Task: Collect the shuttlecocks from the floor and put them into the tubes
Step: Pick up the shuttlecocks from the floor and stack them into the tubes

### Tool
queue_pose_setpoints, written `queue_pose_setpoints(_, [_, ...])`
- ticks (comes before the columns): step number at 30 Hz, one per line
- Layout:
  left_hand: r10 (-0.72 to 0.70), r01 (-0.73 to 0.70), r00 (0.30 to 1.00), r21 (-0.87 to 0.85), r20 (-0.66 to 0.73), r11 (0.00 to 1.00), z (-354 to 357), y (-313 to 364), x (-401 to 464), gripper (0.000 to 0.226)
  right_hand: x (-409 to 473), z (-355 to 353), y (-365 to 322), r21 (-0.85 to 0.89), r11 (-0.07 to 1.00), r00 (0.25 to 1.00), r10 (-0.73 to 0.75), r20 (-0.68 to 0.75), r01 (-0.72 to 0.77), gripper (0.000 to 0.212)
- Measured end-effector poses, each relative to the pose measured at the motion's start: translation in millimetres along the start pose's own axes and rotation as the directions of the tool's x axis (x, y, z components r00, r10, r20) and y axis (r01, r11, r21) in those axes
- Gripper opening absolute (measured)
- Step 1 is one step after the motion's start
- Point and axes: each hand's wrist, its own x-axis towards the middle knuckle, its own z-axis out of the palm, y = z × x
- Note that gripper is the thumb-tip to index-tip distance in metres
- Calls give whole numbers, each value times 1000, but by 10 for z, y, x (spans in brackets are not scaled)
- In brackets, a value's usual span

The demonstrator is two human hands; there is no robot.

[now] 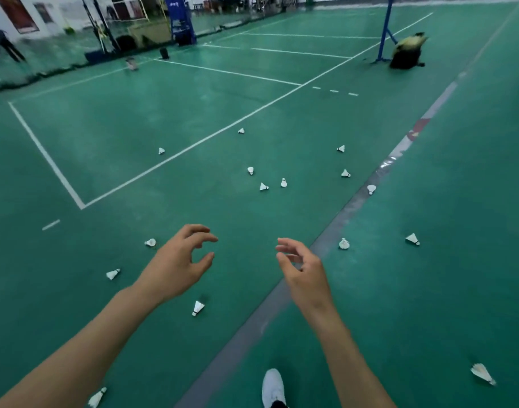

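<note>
Right now both hands are held out over the green floor (429, 290) with nothing in them. The left hand (175, 266) has its fingers loosely curled, thumb and forefinger apart; the right hand (305, 275) is relaxed, its fingers spread a little. White shuttlecocks lie scattered all around. The nearest one (198, 307) lies on the floor just below the left hand, between the two forearms. Another (150, 242) lies just left of the left hand, and one more (113, 273) further left and nearer. One shuttlecock (344, 243) sits to the right of the right hand, beside the grey line (252, 322). More lie well ahead of both hands, near the white court line (193, 144). A white shoe (273, 387) shows at the bottom edge.
</note>
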Motion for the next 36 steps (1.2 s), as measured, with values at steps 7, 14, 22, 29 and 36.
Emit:
queue_pose_setpoints(7, [75, -61, 991, -127, 112, 990, 331, -123, 1867, 42, 1500, -176, -59, -97, 993, 997, 58, -55, -63, 32])
queue_pose_setpoints(14, [114, -91, 985, -170, 132, 981, 744, -287, 3399, 34, 3079, -128, 129, -41, 996, 994, 81, -76, -84, 37])
queue_pose_setpoints(22, [11, -7, 994, -37, 106, 999, 894, -672, 5329, 31, 5495, -335, 414, -18, 999, 999, 35, 22, -34, 38])
queue_pose_setpoints(29, [-142, 148, 986, -70, 86, 987, 967, -702, 6898, 40, 7354, -362, 319, 27, 999, 995, 30, 94, -33, 33])
queue_pose_setpoints(36, [-138, 144, 989, -228, 45, 963, 1527, -767, 8306, 39, 8776, -156, 478, 16, 997, 985, 73, 153, -76, 27])
